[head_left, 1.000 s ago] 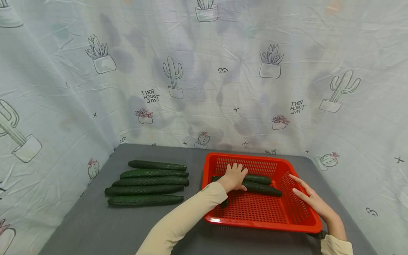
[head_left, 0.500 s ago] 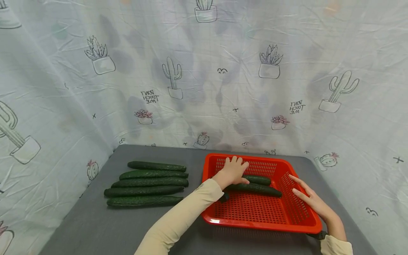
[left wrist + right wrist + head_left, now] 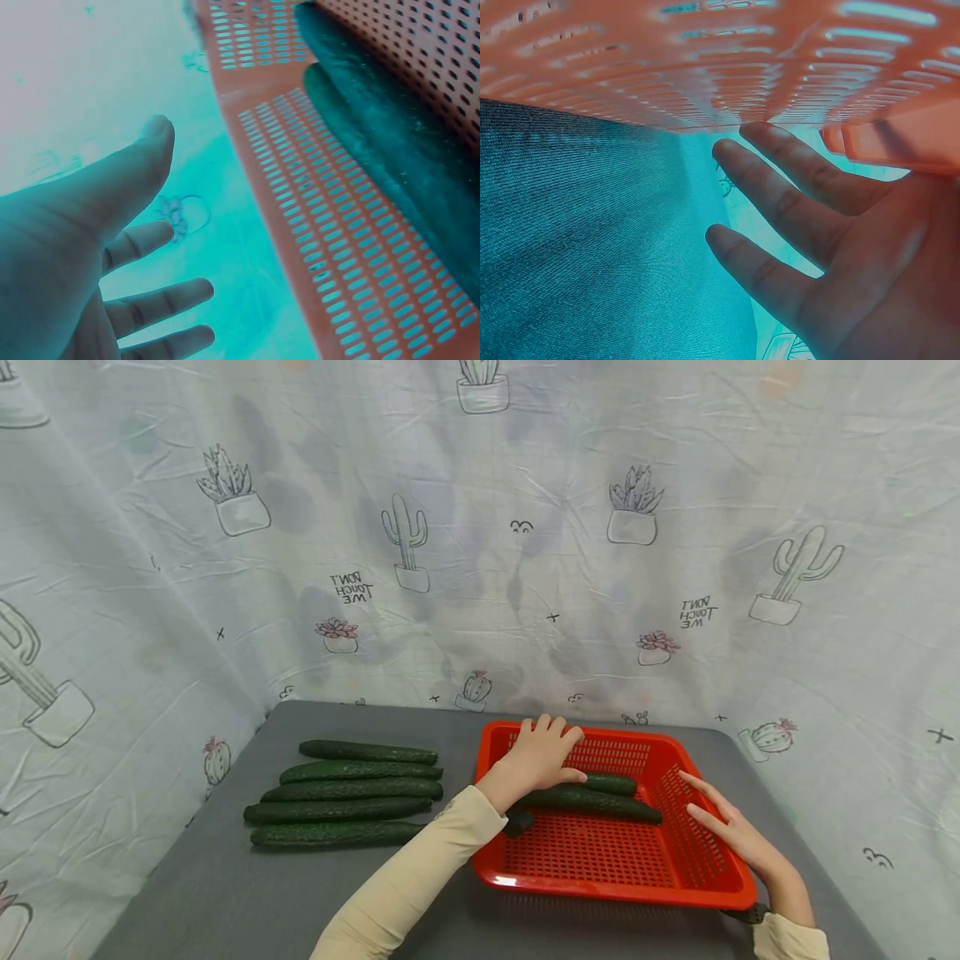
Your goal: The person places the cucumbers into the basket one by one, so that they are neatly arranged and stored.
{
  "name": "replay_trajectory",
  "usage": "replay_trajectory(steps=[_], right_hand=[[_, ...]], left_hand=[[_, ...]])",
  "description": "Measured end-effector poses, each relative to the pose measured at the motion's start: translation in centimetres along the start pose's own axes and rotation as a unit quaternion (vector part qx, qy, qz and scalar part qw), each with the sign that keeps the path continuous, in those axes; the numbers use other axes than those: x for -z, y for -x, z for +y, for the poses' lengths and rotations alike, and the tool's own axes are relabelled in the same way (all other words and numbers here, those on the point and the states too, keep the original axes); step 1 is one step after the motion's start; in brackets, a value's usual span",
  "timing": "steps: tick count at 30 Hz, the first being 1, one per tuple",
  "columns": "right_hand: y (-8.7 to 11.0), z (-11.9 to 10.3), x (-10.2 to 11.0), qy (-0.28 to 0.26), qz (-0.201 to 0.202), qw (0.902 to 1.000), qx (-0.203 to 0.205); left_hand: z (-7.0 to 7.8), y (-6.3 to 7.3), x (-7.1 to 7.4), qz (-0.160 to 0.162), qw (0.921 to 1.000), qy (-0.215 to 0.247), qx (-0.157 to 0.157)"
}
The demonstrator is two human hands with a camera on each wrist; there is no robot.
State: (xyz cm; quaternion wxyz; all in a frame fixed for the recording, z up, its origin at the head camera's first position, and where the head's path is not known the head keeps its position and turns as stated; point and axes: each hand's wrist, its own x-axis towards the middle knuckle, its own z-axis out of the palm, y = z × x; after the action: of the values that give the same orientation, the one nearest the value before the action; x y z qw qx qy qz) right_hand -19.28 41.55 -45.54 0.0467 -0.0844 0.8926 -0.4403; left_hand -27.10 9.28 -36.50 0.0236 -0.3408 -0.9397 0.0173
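My left hand [image 3: 536,760], fingers spread, hovers over the left part of the red plastic basket [image 3: 600,893] and holds nothing. Two dark green cucumbers [image 3: 600,802] lie side by side inside the basket, their left ends partly hidden behind that hand. In the left wrist view the hand [image 3: 67,262] is apart from the cucumbers [image 3: 390,142]. My right hand [image 3: 738,835] rests at the basket's right rim, thumb and one finger over the inner side. Beneath the basket in the right wrist view, the right hand's [image 3: 855,255] other fingers extend almost straight.
Several cucumbers [image 3: 345,789] lie in a row on the grey table [image 3: 210,893], left of the basket. A white curtain [image 3: 480,568] printed with cacti hangs behind and at both sides.
My left hand has drawn off the cucumbers, moving up and to the left. Those two cucumbers stay in the basket. The right hand has not moved.
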Motion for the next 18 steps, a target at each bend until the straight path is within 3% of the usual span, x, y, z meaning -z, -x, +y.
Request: replay_trajectory(steps=[8, 18], right_hand=[[-0.1, 0.0, -0.1, -0.011, -0.001, 0.9999, -0.004], [-0.1, 0.0, 0.0, -0.008, 0.002, 1.0000, -0.001]], left_hand=[[-1.1, 2.1, 0.8, 0.059, 0.9973, 0.037, -0.023], [-2.9, 5.0, 0.7, 0.122, 0.9902, 0.067, -0.013]])
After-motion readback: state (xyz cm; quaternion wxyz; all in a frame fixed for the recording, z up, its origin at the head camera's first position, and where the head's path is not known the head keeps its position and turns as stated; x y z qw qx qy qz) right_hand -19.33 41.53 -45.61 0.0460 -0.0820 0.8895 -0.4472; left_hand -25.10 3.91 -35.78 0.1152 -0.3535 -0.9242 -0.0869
